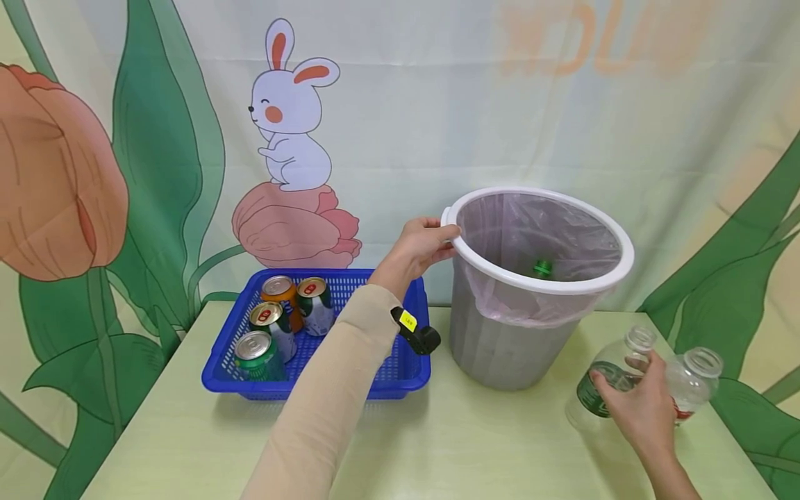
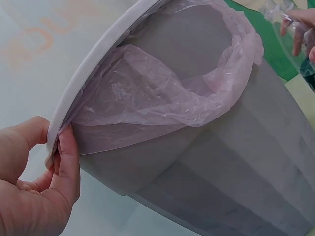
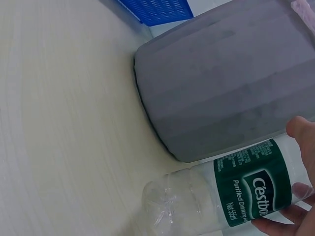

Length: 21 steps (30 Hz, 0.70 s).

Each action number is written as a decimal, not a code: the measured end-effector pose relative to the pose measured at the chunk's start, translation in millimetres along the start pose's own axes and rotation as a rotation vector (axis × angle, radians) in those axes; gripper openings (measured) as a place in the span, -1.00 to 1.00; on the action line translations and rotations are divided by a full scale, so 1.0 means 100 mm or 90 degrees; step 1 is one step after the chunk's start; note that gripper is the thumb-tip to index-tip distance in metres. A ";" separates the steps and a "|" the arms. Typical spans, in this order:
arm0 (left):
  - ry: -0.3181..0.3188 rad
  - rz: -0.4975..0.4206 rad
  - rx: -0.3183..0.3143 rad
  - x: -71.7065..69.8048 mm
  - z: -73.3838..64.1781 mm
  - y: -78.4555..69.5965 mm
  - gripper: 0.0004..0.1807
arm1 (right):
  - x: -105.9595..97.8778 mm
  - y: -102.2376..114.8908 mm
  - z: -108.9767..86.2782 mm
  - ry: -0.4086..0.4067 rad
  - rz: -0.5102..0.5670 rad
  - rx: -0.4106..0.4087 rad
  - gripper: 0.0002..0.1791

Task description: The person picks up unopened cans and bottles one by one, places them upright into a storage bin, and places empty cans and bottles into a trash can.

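My left hand [image 1: 421, 246] pinches the white rim of a grey trash bin [image 1: 500, 340], thumb over the top and fingers underneath, as the left wrist view also shows. A pink plastic liner [image 2: 147, 93] folds over the rim, and a green bottle top [image 1: 542, 269] shows inside. To the right of the bin, my right hand [image 1: 646, 410] grips a clear plastic bottle [image 3: 253, 187] with a green label, around its upper part. The bottle has an open mouth; whether its base touches the table is unclear. Partly behind the hand stands another clear bottle [image 1: 695, 380] with a red-marked label.
Left of the bin, a blue plastic basket [image 1: 250, 385] holds several drink cans, among them a green can [image 1: 257, 357] and an orange can [image 1: 282, 295]. My left forearm crosses over the basket. A printed curtain [image 1: 400, 139] hangs behind the pale table [image 1: 462, 444].
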<state>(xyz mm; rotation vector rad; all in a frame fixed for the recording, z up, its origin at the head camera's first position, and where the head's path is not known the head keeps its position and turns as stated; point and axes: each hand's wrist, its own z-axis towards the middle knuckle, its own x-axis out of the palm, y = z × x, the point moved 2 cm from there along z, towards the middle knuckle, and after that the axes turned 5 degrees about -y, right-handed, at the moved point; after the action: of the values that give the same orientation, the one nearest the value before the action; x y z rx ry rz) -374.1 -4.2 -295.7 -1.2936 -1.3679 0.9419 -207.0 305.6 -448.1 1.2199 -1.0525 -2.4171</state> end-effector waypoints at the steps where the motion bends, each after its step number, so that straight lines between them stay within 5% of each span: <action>1: 0.000 0.000 0.000 0.00 0.00 0.00 -0.54 | 0.00 0.00 0.00 -0.001 0.000 0.001 -0.11; 21: -0.008 0.005 -0.004 0.01 0.00 0.00 -0.53 | -0.10 0.08 0.07 0.003 0.021 -0.034 -0.15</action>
<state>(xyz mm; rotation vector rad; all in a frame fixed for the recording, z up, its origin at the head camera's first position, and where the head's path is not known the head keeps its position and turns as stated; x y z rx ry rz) -374.5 -3.5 -295.4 -1.3001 -1.3775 0.9533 -207.1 308.7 -434.0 1.1812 -0.9924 -2.3996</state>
